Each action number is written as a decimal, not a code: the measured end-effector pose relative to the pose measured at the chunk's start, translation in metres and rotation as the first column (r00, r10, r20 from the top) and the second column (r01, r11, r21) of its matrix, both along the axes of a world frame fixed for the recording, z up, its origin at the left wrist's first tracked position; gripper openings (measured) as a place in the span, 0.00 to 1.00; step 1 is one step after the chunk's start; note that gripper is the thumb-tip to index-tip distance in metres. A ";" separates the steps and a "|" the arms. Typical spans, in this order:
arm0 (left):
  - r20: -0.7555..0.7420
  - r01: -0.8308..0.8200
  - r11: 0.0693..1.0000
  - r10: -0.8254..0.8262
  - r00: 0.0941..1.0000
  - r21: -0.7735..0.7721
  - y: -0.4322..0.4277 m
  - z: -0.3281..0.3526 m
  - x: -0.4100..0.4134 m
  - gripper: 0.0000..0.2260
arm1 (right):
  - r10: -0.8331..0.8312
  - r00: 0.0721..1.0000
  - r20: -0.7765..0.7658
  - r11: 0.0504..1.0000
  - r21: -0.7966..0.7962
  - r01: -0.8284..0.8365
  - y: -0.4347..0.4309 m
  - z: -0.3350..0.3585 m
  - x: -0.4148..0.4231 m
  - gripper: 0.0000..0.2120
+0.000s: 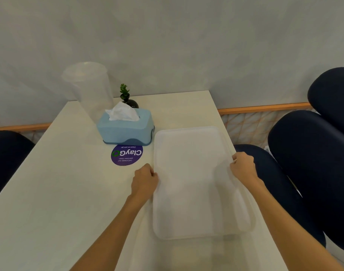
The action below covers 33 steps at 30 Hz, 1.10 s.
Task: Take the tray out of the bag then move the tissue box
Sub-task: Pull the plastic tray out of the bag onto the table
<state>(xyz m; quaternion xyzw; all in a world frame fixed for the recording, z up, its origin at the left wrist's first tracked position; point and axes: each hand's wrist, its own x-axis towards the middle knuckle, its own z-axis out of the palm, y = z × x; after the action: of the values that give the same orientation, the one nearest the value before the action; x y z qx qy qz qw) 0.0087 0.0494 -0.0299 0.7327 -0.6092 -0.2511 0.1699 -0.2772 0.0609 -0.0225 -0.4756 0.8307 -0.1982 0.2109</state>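
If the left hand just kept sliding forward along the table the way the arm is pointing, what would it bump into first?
Most likely the purple round sticker, flat on the table, so no real bump. Just beyond it stands the blue tissue box, the first solid thing the left hand would meet, though depth is hard to judge.

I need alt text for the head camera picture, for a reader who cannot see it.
Two hands, left hand and right hand, grip the side edges of a white tray on a pale table. Behind it stand a blue tissue box and a small plant.

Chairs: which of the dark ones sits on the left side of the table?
The lone dark chair at the frame's left edge; the other dark chairs cluster at right, beyond the tray.
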 end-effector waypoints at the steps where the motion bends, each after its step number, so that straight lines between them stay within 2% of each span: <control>1: 0.002 -0.001 1.000 0.001 1.000 0.003 -0.004 0.000 -0.002 0.05 | 0.001 1.000 -0.001 1.000 0.011 -0.001 -0.005 0.001 -0.001 0.09; 10: 0.028 0.025 1.000 -0.025 0.999 0.008 -0.023 0.002 -0.015 0.09 | -0.031 0.999 -0.030 0.999 0.038 0.032 -0.023 0.002 -0.009 0.05; 19: 0.030 0.035 0.999 -0.035 0.999 0.003 -0.026 0.001 -0.002 0.10 | 0.024 0.996 -0.088 0.999 0.047 -0.020 -0.030 0.008 0.000 0.04; 23: 0.061 0.037 0.999 -0.038 0.997 0.005 -0.029 0.005 0.010 0.11 | 0.059 0.986 -0.157 0.998 -0.026 -0.064 -0.035 0.019 0.006 0.15; 29: 0.035 -0.116 0.993 0.116 0.993 -0.025 -0.057 0.024 0.057 0.10 | 0.252 0.968 -0.019 0.959 -0.131 -0.252 -0.063 0.046 0.048 0.15; 33: 0.025 -0.186 0.982 0.186 0.982 0.022 -0.087 0.034 0.102 0.09 | 0.374 0.907 0.194 0.927 -0.123 -0.355 -0.082 0.057 0.091 0.13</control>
<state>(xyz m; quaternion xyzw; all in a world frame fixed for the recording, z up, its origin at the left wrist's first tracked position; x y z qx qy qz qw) 0.1107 -0.0378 0.0045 0.7913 -0.5369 -0.2333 0.1767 -0.1859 -0.0208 0.0347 -0.6067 0.6905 -0.2405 0.3118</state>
